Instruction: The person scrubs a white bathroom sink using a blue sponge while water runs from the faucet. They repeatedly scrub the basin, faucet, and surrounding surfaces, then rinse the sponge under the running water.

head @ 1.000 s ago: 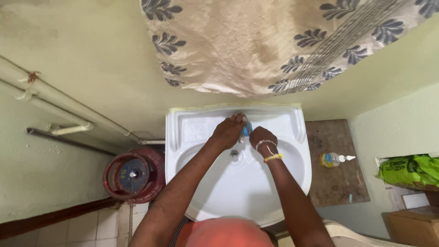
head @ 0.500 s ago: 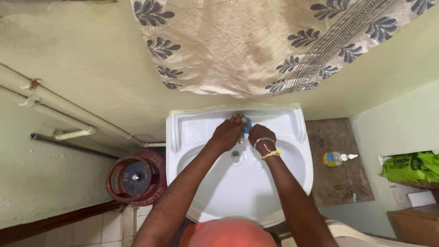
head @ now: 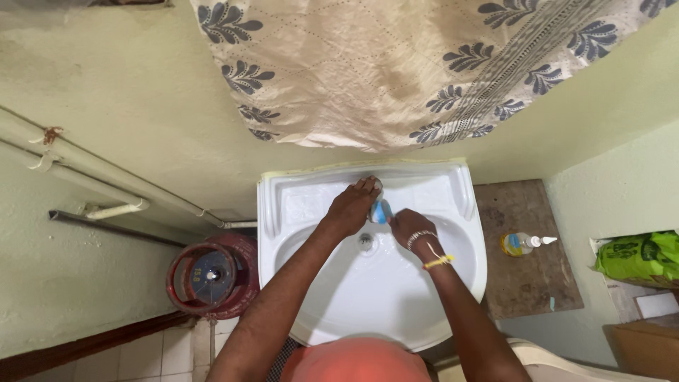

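Well off to the left of both hands stood a red gas cylinder [head: 210, 274] on the tiled floor, below pale pipes [head: 106, 173] that ran along the green wall. Nearer in, the white washbasin [head: 453, 276] lay under both forearms. The left hand [head: 351, 206] reached to the back of the basin, its fingers [head: 365, 187] curled over the metal tap [head: 375, 189] and closed on it as far as could be seen. Just right of those fingers, touching or nearly so, the right hand [head: 410, 225] held a small blue-and-white object [head: 382, 210], a bottle or cup by its look, though it was too small to tell; the fingers were wrapped around it from the right. It sat directly beneath the tap, above the drain [head: 365, 241]. Whether water was flowing could not be made out.

By the look of it, the step in hand was rinsing or filling the blue object under the tap while the left hand worked the valve. The next move would call for a steady hold under the spout and a controlled turn of the tap.

Well right of the right-hand fingers, a pump bottle [head: 525, 243] lay on a brown stone shelf [head: 530, 290], with a green bag [head: 636, 256] beyond it. A patterned curtain [head: 396, 71] hung above.
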